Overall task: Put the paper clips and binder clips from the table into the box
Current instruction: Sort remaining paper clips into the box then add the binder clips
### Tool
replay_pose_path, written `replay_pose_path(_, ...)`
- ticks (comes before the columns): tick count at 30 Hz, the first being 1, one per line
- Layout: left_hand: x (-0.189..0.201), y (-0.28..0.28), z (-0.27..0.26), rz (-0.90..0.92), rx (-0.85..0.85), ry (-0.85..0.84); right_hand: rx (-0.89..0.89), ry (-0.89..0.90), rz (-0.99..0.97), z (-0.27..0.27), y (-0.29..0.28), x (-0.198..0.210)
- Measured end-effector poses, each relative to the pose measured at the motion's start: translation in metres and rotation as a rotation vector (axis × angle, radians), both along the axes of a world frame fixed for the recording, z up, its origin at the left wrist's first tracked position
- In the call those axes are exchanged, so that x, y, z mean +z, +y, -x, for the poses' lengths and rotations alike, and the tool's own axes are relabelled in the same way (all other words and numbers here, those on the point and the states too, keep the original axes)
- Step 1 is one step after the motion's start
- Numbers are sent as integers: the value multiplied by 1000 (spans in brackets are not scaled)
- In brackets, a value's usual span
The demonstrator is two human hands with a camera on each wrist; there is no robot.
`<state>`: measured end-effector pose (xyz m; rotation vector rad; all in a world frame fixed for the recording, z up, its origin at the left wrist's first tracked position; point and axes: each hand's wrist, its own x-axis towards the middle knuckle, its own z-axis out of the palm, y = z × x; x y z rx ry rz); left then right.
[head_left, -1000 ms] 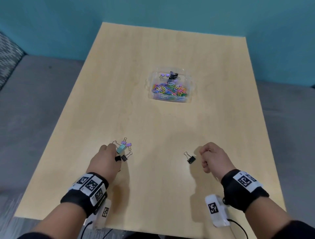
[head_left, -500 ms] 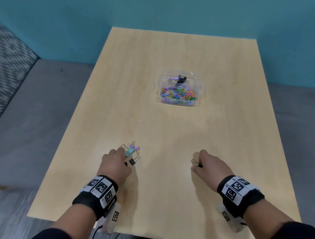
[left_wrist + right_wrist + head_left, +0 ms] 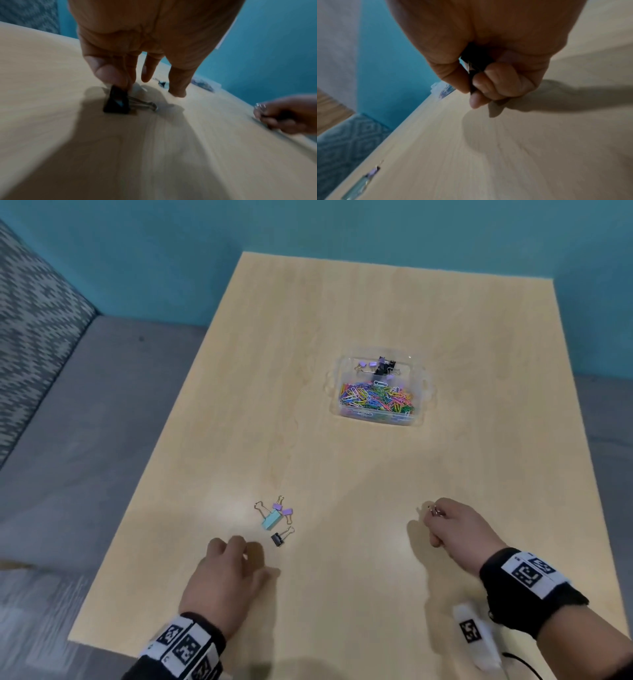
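Black binder clip (image 3: 475, 65) inside right hand (image 3: 455, 527) grip, above table (image 3: 342, 474).

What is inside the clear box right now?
The clear box holds a heap of coloured paper clips and, farther back, black and purple binder clips. Anything beneath the heap is covered.

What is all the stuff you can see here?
Table: one, light wood, middle.
Box: one, clear, far on table.
Paper clips: many, mixed colours, box's near end.
Boxed binder clips: few, purple and black, box's far end.
Mint binder clip: one, on table.
Purple binder clips: two, beside mint one.
Loose black binder clip: one, on table.
Pinched black binder clip: one, under left fingers.
Held black binder clip: one, right hand.
Left hand, right hand: two, near edge.
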<state>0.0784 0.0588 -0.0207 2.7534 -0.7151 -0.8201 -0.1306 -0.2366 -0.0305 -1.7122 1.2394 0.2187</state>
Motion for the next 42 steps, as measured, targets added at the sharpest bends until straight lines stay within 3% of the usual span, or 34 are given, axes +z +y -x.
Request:
replay_pose_path(3,-5,4,9,81,-53,-7,-127,-67,-121,-2,-7,-2)
replay_pose_path(8,7,39,13,213,-91,-209,-166,-83,-172,-2,-10,-4)
replay_pose_path(12,14,59,63,245,-634,-153,-140,-76,-149,1,-8,-5)
replay_pose_path(16,-11,-7,90,294,-979,-104,-84,-52,-110,5,-1,-1)
replay_pose_path(21,-17,-108,137,411,-1298,-111,-215,-79,-201,2,-5,5)
replay_pose_path(23,-13,-136,154,356,-1411,-107,-205,-67,-156,4,-11,9)
replay_pose_path(27,-12,-164,177,77,-1559,-123,-131,-40,-17,10,-26,19)
replay_pose_path(29,-9,-169,181,73,-1649,-158,-138,-64,-6,13,-32,25)
replay_pose_path(32,-10,-164,174,158,-1544,-116,-150,-110,-20,11,-39,34)
replay_pose_path(34,-12,-152,167,107,-1433,-34,-150,-120,-31,7,-41,37)
replay_pose_path(42,-9,-117,139,70,-1214,-62,-132,-160,-72,-38,-53,33)
